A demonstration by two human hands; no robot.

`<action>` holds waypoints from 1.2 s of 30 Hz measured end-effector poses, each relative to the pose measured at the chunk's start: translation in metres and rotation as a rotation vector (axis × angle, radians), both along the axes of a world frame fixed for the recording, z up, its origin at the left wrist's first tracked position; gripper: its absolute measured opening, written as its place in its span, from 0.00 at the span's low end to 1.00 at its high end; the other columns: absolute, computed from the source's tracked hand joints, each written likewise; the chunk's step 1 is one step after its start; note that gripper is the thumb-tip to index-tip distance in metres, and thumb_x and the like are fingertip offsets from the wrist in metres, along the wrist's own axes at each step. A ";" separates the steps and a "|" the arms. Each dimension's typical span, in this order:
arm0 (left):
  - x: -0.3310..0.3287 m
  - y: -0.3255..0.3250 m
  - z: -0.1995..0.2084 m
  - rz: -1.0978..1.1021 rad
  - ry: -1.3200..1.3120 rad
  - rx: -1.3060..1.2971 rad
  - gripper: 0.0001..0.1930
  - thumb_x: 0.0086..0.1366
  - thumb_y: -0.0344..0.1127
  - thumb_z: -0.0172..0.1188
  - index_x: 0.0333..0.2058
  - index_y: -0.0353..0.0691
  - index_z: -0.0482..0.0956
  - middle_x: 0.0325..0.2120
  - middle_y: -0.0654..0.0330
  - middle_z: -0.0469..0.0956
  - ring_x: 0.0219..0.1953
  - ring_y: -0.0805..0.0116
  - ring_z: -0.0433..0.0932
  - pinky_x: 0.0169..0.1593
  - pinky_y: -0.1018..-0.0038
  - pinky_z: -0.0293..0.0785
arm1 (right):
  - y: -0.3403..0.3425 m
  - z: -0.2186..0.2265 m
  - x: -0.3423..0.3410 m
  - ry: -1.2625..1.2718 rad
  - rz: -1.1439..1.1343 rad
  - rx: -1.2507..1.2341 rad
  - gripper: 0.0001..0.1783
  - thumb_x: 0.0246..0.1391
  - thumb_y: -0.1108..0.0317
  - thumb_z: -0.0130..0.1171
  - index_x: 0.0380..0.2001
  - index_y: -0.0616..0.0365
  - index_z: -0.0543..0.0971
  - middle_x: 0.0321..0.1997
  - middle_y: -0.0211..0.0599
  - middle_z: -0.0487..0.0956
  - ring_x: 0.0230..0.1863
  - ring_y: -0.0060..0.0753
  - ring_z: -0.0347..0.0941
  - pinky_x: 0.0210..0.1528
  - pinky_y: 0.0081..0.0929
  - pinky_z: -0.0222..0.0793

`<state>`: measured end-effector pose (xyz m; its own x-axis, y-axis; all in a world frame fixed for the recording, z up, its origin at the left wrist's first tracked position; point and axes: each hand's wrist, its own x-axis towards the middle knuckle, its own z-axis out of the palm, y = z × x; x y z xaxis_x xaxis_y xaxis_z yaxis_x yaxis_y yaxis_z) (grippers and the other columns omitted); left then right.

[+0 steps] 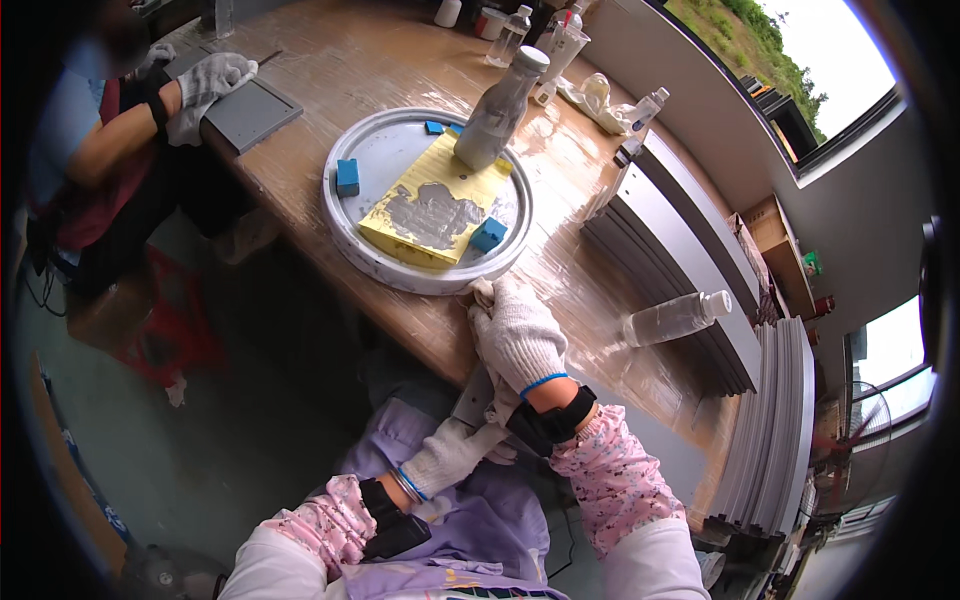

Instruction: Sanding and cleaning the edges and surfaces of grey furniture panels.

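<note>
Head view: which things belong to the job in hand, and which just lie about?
Likely in use: grey panel, at the left hand and right hand; yellow pad with grey paste; blue blocks; round tray.

Apparently lying about: clear bottle by the stacked panels; fan; small white bottle.

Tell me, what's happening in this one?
By the table, a person's gloved left hand holds a grey panel while the gloved right hand appears to clutch a cloth. Beyond, a round tray holds a yellow pad smeared with grey paste. On the left, a co-worker's gloved hand rests on another grey panel.
</note>
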<state>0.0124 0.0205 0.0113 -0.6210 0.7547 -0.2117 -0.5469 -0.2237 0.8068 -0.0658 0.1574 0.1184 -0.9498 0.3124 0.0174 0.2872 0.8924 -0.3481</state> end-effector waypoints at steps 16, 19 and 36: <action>-0.005 0.003 0.000 -0.129 -0.236 0.145 0.17 0.68 0.37 0.61 0.47 0.29 0.75 0.34 0.54 0.81 0.35 0.66 0.83 0.40 0.71 0.84 | 0.101 0.037 0.101 0.333 -0.330 -0.931 0.22 0.59 0.70 0.54 0.57 0.58 0.72 0.51 0.33 0.75 0.50 0.23 0.72 0.55 0.22 0.68; -0.002 0.007 -0.001 -0.126 -0.237 0.149 0.17 0.68 0.37 0.61 0.47 0.29 0.74 0.36 0.54 0.81 0.36 0.66 0.83 0.41 0.71 0.84 | 0.086 0.035 0.092 0.202 -0.206 -0.723 0.26 0.55 0.75 0.53 0.59 0.58 0.72 0.54 0.35 0.75 0.54 0.26 0.72 0.58 0.23 0.67; -0.002 0.004 0.010 -0.127 -0.206 0.112 0.17 0.65 0.33 0.63 0.49 0.30 0.73 0.36 0.52 0.81 0.38 0.66 0.83 0.45 0.71 0.82 | 0.013 0.022 0.031 -0.176 0.368 0.257 0.11 0.52 0.61 0.60 0.39 0.44 0.82 0.37 0.37 0.76 0.42 0.49 0.76 0.42 0.41 0.73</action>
